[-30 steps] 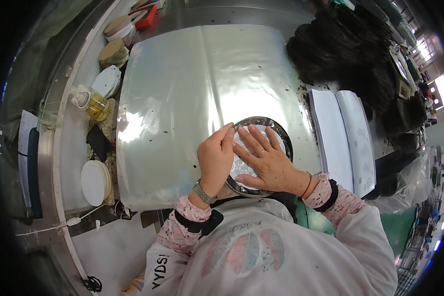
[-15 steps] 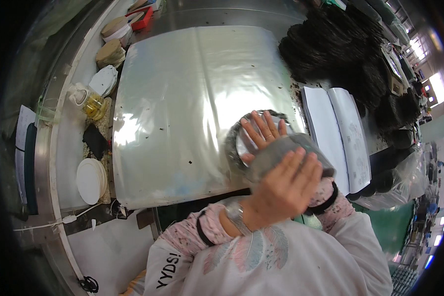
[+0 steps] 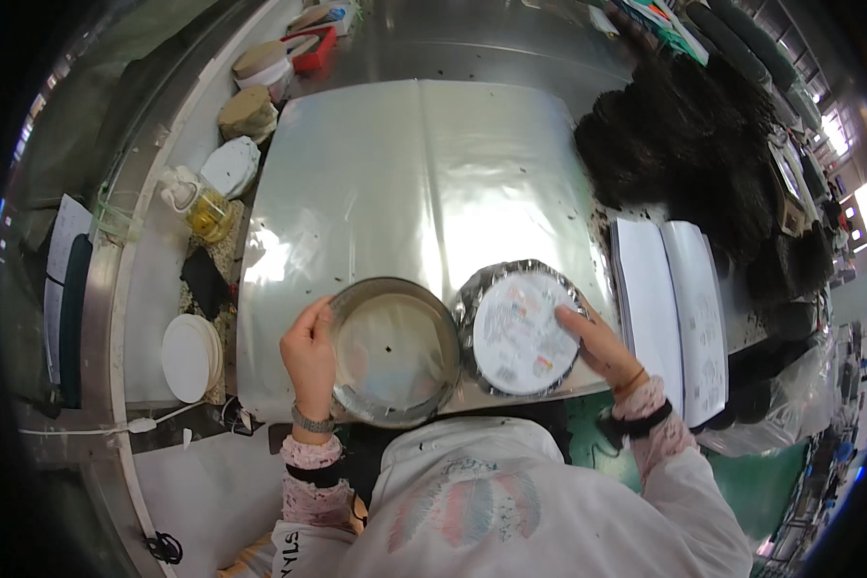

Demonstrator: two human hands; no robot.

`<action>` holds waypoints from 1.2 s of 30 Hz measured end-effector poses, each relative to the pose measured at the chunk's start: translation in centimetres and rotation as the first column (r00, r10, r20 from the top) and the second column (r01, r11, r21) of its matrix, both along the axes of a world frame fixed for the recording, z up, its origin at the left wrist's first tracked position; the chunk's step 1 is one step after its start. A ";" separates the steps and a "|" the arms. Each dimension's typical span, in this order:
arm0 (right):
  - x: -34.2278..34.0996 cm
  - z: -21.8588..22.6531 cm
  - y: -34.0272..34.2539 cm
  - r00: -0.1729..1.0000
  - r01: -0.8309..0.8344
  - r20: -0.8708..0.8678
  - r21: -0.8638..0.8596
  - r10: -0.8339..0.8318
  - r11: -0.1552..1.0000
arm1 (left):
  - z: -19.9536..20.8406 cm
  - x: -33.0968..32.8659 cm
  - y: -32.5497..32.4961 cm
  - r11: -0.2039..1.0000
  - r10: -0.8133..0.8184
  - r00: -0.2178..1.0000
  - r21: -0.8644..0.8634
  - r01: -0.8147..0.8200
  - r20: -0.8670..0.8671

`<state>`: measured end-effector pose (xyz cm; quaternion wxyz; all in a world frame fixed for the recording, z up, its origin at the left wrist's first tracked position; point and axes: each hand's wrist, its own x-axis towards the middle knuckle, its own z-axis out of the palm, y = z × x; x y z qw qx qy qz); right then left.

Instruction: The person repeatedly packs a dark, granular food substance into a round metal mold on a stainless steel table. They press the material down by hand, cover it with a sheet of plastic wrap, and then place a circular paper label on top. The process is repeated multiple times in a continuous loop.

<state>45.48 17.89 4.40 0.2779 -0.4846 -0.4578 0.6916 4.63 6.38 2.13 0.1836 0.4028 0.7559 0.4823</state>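
My left hand (image 3: 308, 349) grips the left rim of a wide grey ring (image 3: 450, 371), and the sheet below shows through its middle. Just right of it is a round, flat dark bundle in shiny clear wrap (image 3: 467, 301). A white printed paper disc (image 3: 515, 352) covers most of its top. My right hand (image 3: 597, 339) holds the bundle's right side, thumb lying on the disc and the other fingers partly hidden at the edge. Both objects are at the near edge of a shiny clear plastic sheet (image 3: 356, 193) spread on the table.
White paper sheets (image 3: 645, 318) lie at the right, below a large heap of dark, thin flat pieces (image 3: 684, 144). Along the left ledge stand a bottle of yellow liquid (image 3: 207, 212), a stack of white discs (image 3: 191, 356) and a red box (image 3: 315, 48). Dark specks dot the sheet.
My left hand has carried the ring leftward from above my right hand, and it now lies beside the bundle. My right hand has shifted from spread on the bundle's top to its right edge.
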 end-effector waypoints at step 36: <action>-12.9 5.6 19.4 0.806 -0.415 0.534 0.817 -0.256 0.400 | 4.3 22.1 3.0 0.683 -0.658 0.345 0.336 0.649 0.670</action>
